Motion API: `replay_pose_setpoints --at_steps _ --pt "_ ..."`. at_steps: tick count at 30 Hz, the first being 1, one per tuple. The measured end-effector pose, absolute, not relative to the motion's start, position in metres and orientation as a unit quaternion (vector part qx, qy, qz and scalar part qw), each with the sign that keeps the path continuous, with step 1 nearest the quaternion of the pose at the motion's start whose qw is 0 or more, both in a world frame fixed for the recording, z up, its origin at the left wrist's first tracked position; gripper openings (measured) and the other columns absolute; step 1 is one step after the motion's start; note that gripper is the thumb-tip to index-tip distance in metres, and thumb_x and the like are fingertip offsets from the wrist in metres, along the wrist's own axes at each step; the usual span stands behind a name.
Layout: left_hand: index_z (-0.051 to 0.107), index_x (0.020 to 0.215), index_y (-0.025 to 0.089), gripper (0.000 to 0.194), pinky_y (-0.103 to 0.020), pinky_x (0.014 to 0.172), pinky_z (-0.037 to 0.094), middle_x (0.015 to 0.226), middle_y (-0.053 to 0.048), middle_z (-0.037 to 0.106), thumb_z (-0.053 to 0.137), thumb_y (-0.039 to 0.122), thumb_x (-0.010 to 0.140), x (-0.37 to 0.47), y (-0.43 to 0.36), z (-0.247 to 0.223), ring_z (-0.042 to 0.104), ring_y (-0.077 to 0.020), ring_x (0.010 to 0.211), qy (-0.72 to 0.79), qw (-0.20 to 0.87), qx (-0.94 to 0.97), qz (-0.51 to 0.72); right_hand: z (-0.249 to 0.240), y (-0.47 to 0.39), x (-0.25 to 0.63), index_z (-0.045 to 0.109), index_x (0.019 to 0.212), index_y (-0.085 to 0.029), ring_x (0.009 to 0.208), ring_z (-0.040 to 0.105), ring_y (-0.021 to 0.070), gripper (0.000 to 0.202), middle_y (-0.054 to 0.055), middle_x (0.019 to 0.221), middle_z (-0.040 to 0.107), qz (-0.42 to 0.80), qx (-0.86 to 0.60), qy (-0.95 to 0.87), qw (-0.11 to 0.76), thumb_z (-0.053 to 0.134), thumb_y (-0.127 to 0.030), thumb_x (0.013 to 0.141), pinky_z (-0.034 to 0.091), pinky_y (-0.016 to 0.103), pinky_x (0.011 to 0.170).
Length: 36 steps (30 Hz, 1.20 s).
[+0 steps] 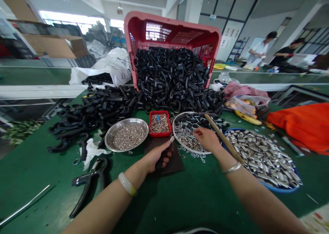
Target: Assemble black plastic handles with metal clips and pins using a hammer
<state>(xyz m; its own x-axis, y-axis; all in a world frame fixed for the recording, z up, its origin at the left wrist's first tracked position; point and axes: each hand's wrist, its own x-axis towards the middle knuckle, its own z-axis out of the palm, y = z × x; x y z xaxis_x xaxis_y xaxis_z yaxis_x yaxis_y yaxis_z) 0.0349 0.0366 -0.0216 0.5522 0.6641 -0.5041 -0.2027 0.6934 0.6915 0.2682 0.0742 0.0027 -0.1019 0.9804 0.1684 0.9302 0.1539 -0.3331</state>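
Observation:
My left hand (159, 156) is closed around a black plastic handle (159, 162) with a small silvery metal piece at its upper end. It is above a dark mat (172, 163). My right hand (207, 138) reaches into a round white-rimmed tray (189, 148) of loose screws, eye-shaped metal parts and black pieces. Its fingers are pinched together, and whatever they grip is too small to make out. A wooden-handled tool (223, 138) leans across the tray's right side. At the left, a hand grip strengthener (88, 186) with a spring lies on the green table.
A red crate (173, 20) on its side spills black handles (169, 73) across the back. A steel bowl (108, 141) and red basket (159, 135) contain small metal parts. Silvery sleeves fill a blue tray (280, 189). A metal rod (25, 205) lies left; orange cloth (303, 127), right.

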Motion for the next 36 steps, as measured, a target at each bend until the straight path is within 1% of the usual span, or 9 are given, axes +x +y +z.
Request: replay_pose_setpoints --at_steps 3,7,12,15,17,20,25,28,36 --pt "0.052 0.083 0.014 0.043 -0.012 0.034 0.022 0.062 0.005 0.041 0.054 0.055 0.071 0.033 0.042 -0.027 0.033 -0.0006 0.040 0.366 0.862 0.224 0.271 0.005 0.073 0.298 0.066 0.088 -0.021 0.089 0.059 0.0192 0.019 0.006 0.093 0.065 0.038 -0.621 -0.779 0.078 0.054 -0.021 0.074 0.043 0.029 0.080" --pt "0.052 0.082 0.013 0.043 -0.012 0.035 0.026 0.063 0.005 0.041 0.056 0.054 0.070 0.034 0.044 -0.032 0.035 -0.0004 0.041 0.341 0.877 0.187 0.281 0.001 0.066 0.307 0.062 0.103 -0.018 0.098 0.055 0.0186 0.028 0.009 0.103 0.061 0.021 -0.589 -0.808 0.017 0.050 -0.024 0.079 0.039 0.028 0.087" --pt "0.052 0.080 0.012 0.046 -0.011 0.036 0.027 0.061 0.005 0.042 0.057 0.056 0.069 0.034 0.043 -0.031 0.034 0.0002 0.040 0.366 0.870 0.188 0.271 -0.005 0.065 0.286 0.066 0.086 -0.020 0.090 0.057 0.0206 0.020 0.007 0.092 0.062 -0.003 -0.601 -0.799 0.021 0.055 -0.034 0.076 0.044 0.029 0.075" --pt "0.052 0.080 0.012 0.047 -0.011 0.036 0.027 0.061 0.004 0.042 0.056 0.057 0.068 0.035 0.041 -0.029 0.034 0.0000 0.040 0.382 0.859 0.198 0.277 -0.007 0.069 0.278 0.066 0.074 -0.020 0.083 0.058 0.0196 0.015 0.007 0.085 0.063 -0.007 -0.619 -0.785 0.035 0.055 -0.030 0.076 0.045 0.027 0.068" --pt "0.052 0.080 0.012 0.046 -0.012 0.036 0.027 0.060 0.005 0.042 0.057 0.056 0.068 0.036 0.041 -0.028 0.035 -0.0003 0.040 0.391 0.851 0.206 0.283 -0.006 0.073 0.278 0.067 0.074 -0.020 0.082 0.059 0.0177 0.015 0.006 0.083 0.064 -0.004 -0.620 -0.783 0.049 0.053 -0.026 0.078 0.045 0.026 0.070" --pt "0.052 0.082 0.013 0.047 -0.012 0.036 0.025 0.062 0.004 0.044 0.056 0.057 0.069 0.039 0.041 -0.026 0.035 -0.0005 0.041 0.395 0.847 0.217 0.282 -0.001 0.075 0.274 0.067 0.077 -0.020 0.077 0.060 0.0158 0.013 0.003 0.079 0.066 0.029 -0.614 -0.778 0.129 0.056 -0.028 0.077 0.046 0.027 0.072" --pt "0.051 0.084 0.013 0.045 -0.012 0.036 0.023 0.064 0.003 0.045 0.043 0.057 0.078 0.044 0.044 -0.027 0.033 -0.0009 0.040 0.380 0.854 0.203 0.293 -0.002 0.060 0.227 0.066 0.076 -0.021 0.080 0.062 0.0161 0.010 0.003 0.085 0.068 0.150 -0.491 -0.756 0.405 0.060 -0.027 0.074 0.049 0.030 0.075" --pt "0.049 0.081 0.014 0.036 -0.012 0.036 0.023 0.063 0.003 0.044 0.041 0.049 0.082 0.044 0.044 -0.028 0.033 -0.0009 0.039 0.383 0.848 0.191 0.311 -0.011 0.050 0.197 0.067 0.080 -0.022 0.084 0.062 0.0161 0.011 0.005 0.087 0.068 0.140 -0.441 -0.774 0.433 0.056 -0.023 0.077 0.049 0.031 0.076" --pt "0.047 0.073 0.013 0.038 -0.012 0.035 0.024 0.058 0.004 0.043 0.045 0.050 0.080 0.046 0.043 -0.030 0.033 -0.0008 0.038 0.387 0.835 0.192 0.340 -0.020 0.044 0.185 0.066 0.084 -0.022 0.090 0.061 0.0163 0.014 0.006 0.094 0.067 0.141 -0.435 -0.761 0.460 0.052 -0.021 0.080 0.048 0.033 0.082"
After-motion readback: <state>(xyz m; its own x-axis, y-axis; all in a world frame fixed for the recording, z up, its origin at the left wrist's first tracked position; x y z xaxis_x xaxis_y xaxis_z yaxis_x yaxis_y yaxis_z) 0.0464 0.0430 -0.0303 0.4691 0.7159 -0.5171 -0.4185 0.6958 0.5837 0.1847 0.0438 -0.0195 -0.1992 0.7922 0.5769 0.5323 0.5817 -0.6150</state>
